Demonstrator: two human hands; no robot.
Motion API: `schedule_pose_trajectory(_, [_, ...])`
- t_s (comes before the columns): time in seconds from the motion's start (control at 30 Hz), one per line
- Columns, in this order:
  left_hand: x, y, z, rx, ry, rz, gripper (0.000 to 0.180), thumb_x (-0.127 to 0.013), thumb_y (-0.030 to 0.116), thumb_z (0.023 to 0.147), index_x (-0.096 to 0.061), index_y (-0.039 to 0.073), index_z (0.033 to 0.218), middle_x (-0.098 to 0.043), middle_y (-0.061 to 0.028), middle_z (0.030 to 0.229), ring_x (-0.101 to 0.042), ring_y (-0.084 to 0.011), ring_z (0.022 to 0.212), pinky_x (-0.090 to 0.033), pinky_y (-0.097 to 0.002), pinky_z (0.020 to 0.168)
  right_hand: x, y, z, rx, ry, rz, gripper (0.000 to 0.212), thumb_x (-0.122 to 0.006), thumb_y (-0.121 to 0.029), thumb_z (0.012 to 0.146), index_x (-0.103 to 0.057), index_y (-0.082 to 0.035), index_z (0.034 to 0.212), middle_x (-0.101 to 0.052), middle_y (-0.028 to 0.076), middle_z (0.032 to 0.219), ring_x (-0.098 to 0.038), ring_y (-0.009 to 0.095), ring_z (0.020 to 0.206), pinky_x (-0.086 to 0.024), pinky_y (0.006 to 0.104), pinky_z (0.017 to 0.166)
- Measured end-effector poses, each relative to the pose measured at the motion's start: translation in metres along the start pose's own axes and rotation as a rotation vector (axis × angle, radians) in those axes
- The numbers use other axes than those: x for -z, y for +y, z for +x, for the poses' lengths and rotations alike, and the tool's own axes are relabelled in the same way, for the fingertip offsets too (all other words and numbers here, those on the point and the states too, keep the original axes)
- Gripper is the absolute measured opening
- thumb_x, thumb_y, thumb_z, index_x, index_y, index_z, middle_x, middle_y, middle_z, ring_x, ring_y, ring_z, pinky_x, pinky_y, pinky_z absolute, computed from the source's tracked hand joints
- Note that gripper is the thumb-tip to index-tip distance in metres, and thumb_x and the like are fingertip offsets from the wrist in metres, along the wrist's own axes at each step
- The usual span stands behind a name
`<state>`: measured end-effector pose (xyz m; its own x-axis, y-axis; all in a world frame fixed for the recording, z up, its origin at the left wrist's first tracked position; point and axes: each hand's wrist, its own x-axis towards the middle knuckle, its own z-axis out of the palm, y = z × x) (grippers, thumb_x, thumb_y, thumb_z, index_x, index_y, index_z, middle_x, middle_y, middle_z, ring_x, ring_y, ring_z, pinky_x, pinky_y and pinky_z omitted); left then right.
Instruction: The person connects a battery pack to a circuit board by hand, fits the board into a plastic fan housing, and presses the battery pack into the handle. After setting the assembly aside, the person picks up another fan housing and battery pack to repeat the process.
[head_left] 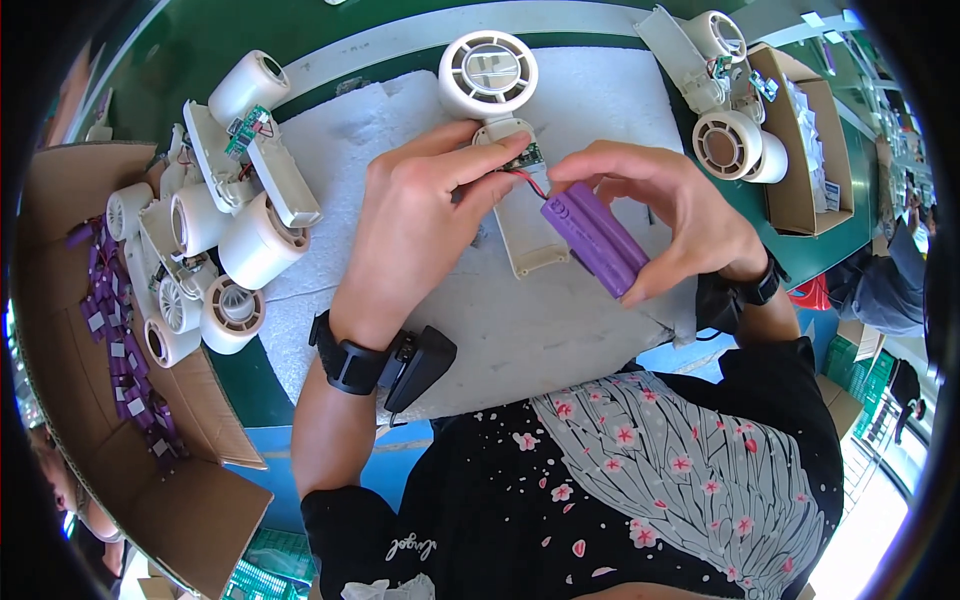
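A cream handheld fan [532,240] lies on a foam pad, its round head away from me and its handle shell open. My left hand [415,200] pinches the small green circuit board [532,155] at the top of the handle, thumb and fingers closed around its edge. Between the fingers and thumb of my right hand [695,205] is a purple battery pack [597,238], tilted above the handle. Red and dark wires [527,180] run from the pack toward the board. Their far ends are hidden by my left fingers.
Several opened fan bodies [265,240] are heaped at the left, beside a cardboard box [205,400] with purple battery packs. More fan parts [727,145] and a smaller carton [845,150] stand at the right. The white foam pad [330,140] covers the green table's middle.
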<state>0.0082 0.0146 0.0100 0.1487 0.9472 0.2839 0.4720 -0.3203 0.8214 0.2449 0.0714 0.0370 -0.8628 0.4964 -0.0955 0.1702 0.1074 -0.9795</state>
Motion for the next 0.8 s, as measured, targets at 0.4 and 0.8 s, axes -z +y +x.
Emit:
schedule_pose_trajectory(0.4, [0.005,0.005,0.000,0.016,-0.071,-0.004,0.029,-0.066,0.003,0.083,-0.068,0.007,0.112,-0.065,-0.0224,0.105,-0.066,-0.0350,0.086,-0.053,-0.0357,0.073,-0.034,0.000,0.003,0.145,0.196,-0.444,0.076,-0.091,-0.020,0.056,-0.056,-0.006,0.122,-0.060,0.009,0.116,-0.058,0.019,0.089,-0.048,0.0289,0.075])
schedule_pose_trajectory(0.8, [0.008,0.009,0.000,-0.025,-0.083,0.053,0.030,-0.064,0.004,0.086,-0.067,0.009,0.115,-0.063,-0.0231,0.108,-0.066,-0.0358,0.088,-0.053,-0.0350,0.074,-0.048,-0.014,-0.004,0.177,0.184,-0.676,0.075,-0.085,-0.006,0.059,-0.054,0.000,0.127,-0.049,0.014,0.129,-0.056,0.028,0.100,-0.051,0.0357,0.087])
